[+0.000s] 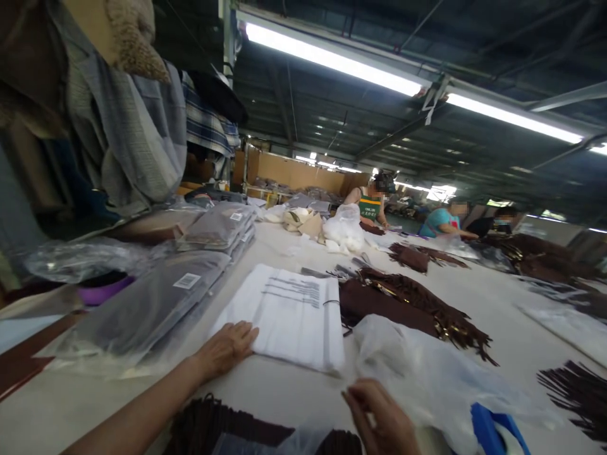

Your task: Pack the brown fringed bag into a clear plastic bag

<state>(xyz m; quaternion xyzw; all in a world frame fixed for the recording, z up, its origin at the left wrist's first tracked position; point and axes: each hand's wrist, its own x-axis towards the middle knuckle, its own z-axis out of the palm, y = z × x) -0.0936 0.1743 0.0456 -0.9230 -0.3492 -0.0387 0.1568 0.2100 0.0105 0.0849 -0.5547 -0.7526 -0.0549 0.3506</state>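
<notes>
Palm down, grip spread, the left hand [226, 347] rests on the near corner of the white stack [289, 316] on the surface [284, 395]. Right of the stack, the right hand [379, 417] curls at a clear bag [427, 373]; whether its grip pinches the bag is unclear.

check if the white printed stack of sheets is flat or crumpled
Flat: the white printed stack of sheets lies squared, left hand on its near corner.

One head-worn camera looks forward and slightly down along the long pale worktable [294, 387]. It sits close above the left hand [228, 347] and right hand [382, 418] at the bottom edge, with seated co-workers [372, 203] far beyond.
</notes>
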